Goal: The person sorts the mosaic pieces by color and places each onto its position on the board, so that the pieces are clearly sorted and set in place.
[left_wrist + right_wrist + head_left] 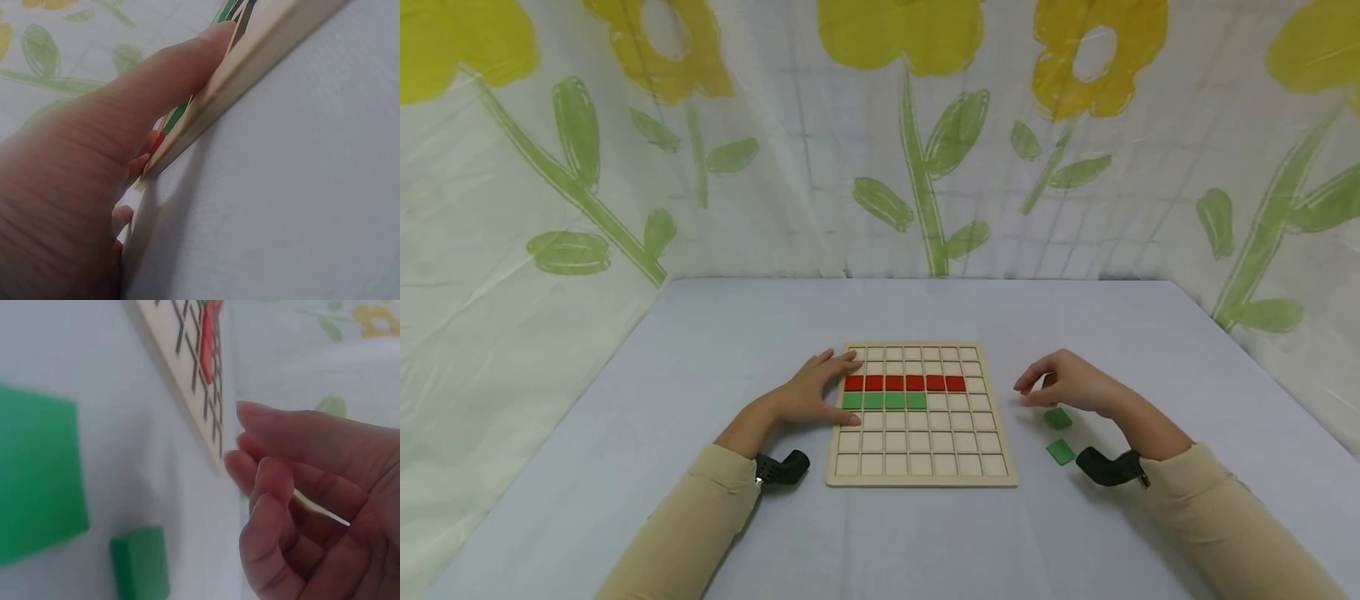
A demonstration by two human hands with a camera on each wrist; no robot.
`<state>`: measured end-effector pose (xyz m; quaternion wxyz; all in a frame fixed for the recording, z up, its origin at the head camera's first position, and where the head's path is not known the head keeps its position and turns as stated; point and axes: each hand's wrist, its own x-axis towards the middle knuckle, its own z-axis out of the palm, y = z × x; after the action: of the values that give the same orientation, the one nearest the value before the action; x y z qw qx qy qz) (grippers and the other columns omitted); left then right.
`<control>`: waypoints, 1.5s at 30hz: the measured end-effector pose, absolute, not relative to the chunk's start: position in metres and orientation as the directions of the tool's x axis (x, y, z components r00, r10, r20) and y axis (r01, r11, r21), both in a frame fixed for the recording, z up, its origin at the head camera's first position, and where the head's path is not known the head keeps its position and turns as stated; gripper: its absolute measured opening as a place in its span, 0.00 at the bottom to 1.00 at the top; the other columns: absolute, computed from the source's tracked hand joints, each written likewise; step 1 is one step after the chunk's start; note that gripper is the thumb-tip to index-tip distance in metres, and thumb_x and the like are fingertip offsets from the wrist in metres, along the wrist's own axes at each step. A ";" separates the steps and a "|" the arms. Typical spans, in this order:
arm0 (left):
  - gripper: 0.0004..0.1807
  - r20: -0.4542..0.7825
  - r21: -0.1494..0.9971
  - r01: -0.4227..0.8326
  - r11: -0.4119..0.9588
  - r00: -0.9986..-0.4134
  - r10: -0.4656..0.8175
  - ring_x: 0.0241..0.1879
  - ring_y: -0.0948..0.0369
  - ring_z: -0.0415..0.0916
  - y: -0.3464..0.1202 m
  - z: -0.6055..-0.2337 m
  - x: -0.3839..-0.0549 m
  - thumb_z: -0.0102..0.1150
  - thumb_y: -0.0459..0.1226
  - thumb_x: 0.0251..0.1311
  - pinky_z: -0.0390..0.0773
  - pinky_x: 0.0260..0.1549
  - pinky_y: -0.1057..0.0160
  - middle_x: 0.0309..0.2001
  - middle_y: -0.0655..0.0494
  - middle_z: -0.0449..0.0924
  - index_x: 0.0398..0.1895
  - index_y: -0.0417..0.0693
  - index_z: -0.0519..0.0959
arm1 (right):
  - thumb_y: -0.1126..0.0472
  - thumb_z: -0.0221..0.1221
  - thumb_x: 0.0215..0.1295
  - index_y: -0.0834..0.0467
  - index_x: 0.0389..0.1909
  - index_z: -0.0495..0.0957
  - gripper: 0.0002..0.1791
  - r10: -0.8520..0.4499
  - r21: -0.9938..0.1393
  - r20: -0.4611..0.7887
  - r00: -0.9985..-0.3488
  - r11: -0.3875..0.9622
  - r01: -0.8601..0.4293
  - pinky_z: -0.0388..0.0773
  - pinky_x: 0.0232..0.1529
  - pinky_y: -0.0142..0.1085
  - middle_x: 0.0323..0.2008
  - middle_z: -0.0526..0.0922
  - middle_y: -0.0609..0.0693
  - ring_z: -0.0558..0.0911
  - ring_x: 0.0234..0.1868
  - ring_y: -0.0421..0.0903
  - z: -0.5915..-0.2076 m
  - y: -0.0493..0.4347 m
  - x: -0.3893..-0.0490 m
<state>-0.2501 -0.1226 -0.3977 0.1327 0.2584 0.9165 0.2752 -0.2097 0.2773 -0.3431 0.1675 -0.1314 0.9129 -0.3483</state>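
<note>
A square wooden grid board [922, 482] lies flat on the table. Several red tiles [893, 383] form one row in its cells, and several green tiles [873, 401] sit in the row below. My left hand [808, 394] rests across the board's left edge; its thumb [181, 69] touches the frame in the left wrist view. To the right of the board my right hand [1078, 383] hovers with loosely bent fingers, and nothing shows between thumb and fingertips. Below it lie two loose green tiles, one nearer the hand [1058, 418] and one closer to me [1062, 452].
The table [737, 333] has a pale cloth. Behind it hangs a white curtain [790, 167] with yellow flowers. Each wrist wears a black camera, one on the left [782, 469] and one on the right [1107, 467]; the right one is close to the nearer loose tile.
</note>
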 end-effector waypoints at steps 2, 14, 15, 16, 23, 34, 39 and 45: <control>0.50 -0.103 0.572 0.399 0.716 -0.832 0.546 0.74 0.50 0.29 -0.122 -0.398 -0.250 0.68 0.58 0.42 0.39 0.69 0.39 0.75 0.63 0.44 0.70 0.59 0.58 | 0.58 0.66 0.54 0.62 0.41 0.82 0.15 -0.345 -0.674 -0.215 -0.914 0.729 -0.117 0.73 0.27 0.32 0.34 0.83 0.52 0.76 0.27 0.43 -0.344 0.282 -0.207; 0.50 -0.103 0.570 0.401 0.717 -0.831 0.547 0.74 0.50 0.30 -0.122 -0.398 -0.249 0.68 0.58 0.42 0.39 0.69 0.39 0.75 0.62 0.44 0.70 0.59 0.58 | 0.55 0.67 0.52 0.61 0.46 0.81 0.21 -0.322 -0.679 -0.211 -0.923 0.727 -0.099 0.69 0.28 0.30 0.25 0.81 0.50 0.74 0.26 0.40 -0.360 0.314 -0.199; 0.50 -0.103 0.569 0.401 0.718 -0.831 0.546 0.74 0.50 0.30 -0.122 -0.398 -0.249 0.68 0.58 0.42 0.39 0.69 0.39 0.75 0.62 0.44 0.70 0.59 0.58 | 0.55 0.68 0.51 0.61 0.46 0.81 0.22 -0.326 -0.684 -0.204 -0.923 0.722 -0.104 0.69 0.28 0.30 0.25 0.81 0.50 0.74 0.26 0.39 -0.361 0.316 -0.199; 0.50 -0.103 0.569 0.401 0.718 -0.832 0.546 0.74 0.50 0.30 -0.122 -0.398 -0.249 0.68 0.58 0.42 0.38 0.69 0.39 0.75 0.62 0.44 0.70 0.59 0.58 | 0.55 0.68 0.51 0.61 0.46 0.80 0.22 -0.329 -0.688 -0.196 -0.924 0.717 -0.109 0.69 0.28 0.29 0.26 0.81 0.50 0.74 0.26 0.39 -0.362 0.318 -0.199; 0.50 -0.099 0.571 0.405 0.714 -0.830 0.550 0.74 0.50 0.30 -0.123 -0.398 -0.250 0.68 0.58 0.43 0.38 0.69 0.39 0.75 0.61 0.44 0.70 0.59 0.58 | 0.57 0.68 0.51 0.63 0.47 0.80 0.22 -0.404 -0.735 -0.137 -0.905 0.653 -0.181 0.72 0.31 0.28 0.38 0.81 0.54 0.74 0.28 0.35 -0.369 0.333 -0.198; 0.50 -0.100 0.577 0.406 0.709 -0.827 0.554 0.74 0.50 0.29 -0.124 -0.399 -0.250 0.68 0.57 0.43 0.37 0.69 0.39 0.75 0.61 0.44 0.70 0.59 0.57 | 0.59 0.66 0.53 0.64 0.45 0.80 0.19 -0.473 -0.766 -0.110 -0.874 0.600 -0.229 0.72 0.31 0.28 0.34 0.79 0.46 0.74 0.31 0.35 -0.385 0.345 -0.199; 0.50 -0.102 0.582 0.399 0.709 -0.829 0.550 0.74 0.50 0.29 -0.124 -0.398 -0.249 0.69 0.57 0.42 0.37 0.69 0.39 0.75 0.62 0.44 0.70 0.59 0.58 | 0.60 0.67 0.52 0.65 0.41 0.80 0.17 -0.477 -0.774 -0.103 -0.873 0.590 -0.231 0.71 0.31 0.28 0.31 0.77 0.46 0.73 0.30 0.35 -0.387 0.345 -0.199; 0.50 -0.093 0.584 0.407 0.702 -0.826 0.556 0.74 0.50 0.29 -0.124 -0.398 -0.249 0.68 0.57 0.43 0.38 0.69 0.39 0.75 0.62 0.44 0.70 0.59 0.58 | 0.61 0.67 0.52 0.67 0.41 0.77 0.18 -0.488 -0.794 -0.120 -0.864 0.570 -0.212 0.71 0.29 0.29 0.28 0.75 0.46 0.72 0.29 0.36 -0.384 0.344 -0.198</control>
<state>-0.2492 -0.1242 -0.3983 0.1324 0.2639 0.9130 0.2814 -0.1979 0.3436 -0.3839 0.1653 -0.2011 0.8705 -0.4177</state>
